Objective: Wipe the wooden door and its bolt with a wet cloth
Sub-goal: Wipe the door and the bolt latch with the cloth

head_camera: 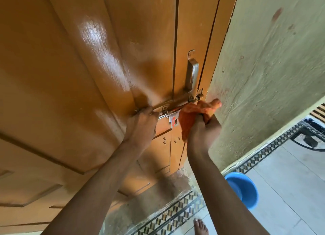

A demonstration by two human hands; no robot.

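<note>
The orange-brown wooden door (73,79) fills the left and centre of the head view, glossy where light hits it. A steel sliding bolt (171,111) runs across it below a metal pull handle (191,74). My left hand (140,123) grips the bolt's left end. My right hand (204,131) holds a bunched orange cloth (195,111) pressed against the bolt's right part, by the door edge. The cloth hides that stretch of the bolt.
A pale green plaster wall (267,76) stands right of the door. A blue plastic basin (244,189) sits on the tiled floor at lower right. A dark metal furniture leg (309,138) is at far right. A bare foot (200,226) shows at the bottom.
</note>
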